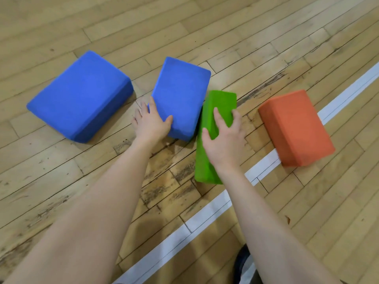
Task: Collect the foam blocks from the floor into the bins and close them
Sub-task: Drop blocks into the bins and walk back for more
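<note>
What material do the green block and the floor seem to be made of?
Green block: probably dense foam, matte; its surface is finely grainy, without shine, and its corners are rounded. Floor: wood strips with a worn finish; visible grain, plank seams and dark scuffed patches.

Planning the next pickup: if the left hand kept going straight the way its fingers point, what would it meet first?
The left hand already holds the smaller blue block, its thumb on top. Its fingers point up along the block's left side, where only bare wooden floor appears ahead, though depth is uncertain.
</note>
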Motion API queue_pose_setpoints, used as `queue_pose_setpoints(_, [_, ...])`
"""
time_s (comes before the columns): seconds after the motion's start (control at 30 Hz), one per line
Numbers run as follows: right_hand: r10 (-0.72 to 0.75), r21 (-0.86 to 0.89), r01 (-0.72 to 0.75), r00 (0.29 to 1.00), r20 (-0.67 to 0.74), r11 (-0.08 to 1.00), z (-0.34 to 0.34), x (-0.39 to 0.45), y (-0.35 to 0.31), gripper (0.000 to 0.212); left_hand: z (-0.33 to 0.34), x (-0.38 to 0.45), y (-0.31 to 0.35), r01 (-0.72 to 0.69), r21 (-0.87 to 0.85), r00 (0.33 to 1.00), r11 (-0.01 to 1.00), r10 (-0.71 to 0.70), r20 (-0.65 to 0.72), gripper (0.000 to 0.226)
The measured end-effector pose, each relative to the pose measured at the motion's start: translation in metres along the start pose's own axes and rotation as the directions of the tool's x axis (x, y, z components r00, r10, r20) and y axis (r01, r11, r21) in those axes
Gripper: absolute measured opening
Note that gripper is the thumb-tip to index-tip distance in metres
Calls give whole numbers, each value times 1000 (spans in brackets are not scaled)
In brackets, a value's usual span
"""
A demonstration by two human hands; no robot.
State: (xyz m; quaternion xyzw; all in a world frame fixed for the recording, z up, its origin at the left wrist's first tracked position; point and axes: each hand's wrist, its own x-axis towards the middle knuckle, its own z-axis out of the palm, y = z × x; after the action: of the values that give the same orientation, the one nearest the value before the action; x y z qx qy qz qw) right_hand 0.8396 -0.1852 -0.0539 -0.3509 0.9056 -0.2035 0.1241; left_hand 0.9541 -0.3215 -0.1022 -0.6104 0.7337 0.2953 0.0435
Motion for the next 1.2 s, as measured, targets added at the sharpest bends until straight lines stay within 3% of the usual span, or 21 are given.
queue_pose_setpoints(0.1, [-35, 21, 35, 999, 2, 999, 0, -2, 6, 56, 6, -6, 2, -44, -66, 999, 997, 43, -20, 85])
queue_pose_setpoints(0.2, [-37, 45, 36, 999, 11, 998, -5, 1, 10, 55, 9, -23, 1, -86, -149, 988, 985, 65, -138, 92])
queue_pose_setpoints(0.37, [-38, 90, 36, 999, 20, 995, -9, 1, 16, 54, 8, -46, 10, -85, -276, 953, 957, -3, -304, 94])
queue_pose_setpoints(0.47, [-8, 157, 6, 1000, 11, 988, -13, 4, 25, 52, 4, -53, 16, -75, -317, 945, 945, -35, -326, 79])
queue_pose_setpoints(0.6, [12, 198, -18, 999, 30, 980, -19, 6, 37, 52, -1, -51, 15, -122, -436, 974, 892, 23, -227, 67])
queue_pose_setpoints(0.7, [10, 115, -17, 998, 58, 993, -21, 6, 34, 56, -4, -56, 18, -158, -468, 973, 869, 56, -225, 63])
queue_pose_setpoints(0.87, [-18, 38, 14, 994, 107, 999, -22, 3, 11, 57, -24, -71, 27, -144, -516, 954, 844, -20, -299, 56])
queue_pose_setpoints(1.07, [19, 105, -39, 983, 181, 994, -105, -29, -20, 53, -99, -145, 48, -111, -433, 949, 894, -34, -312, 51])
queue_pose_setpoints(1.2, [48, 119, -75, 975, 216, 990, -203, -57, -50, 52, -166, -215, 82, -174, -300, 943, 938, 71, -325, 41])
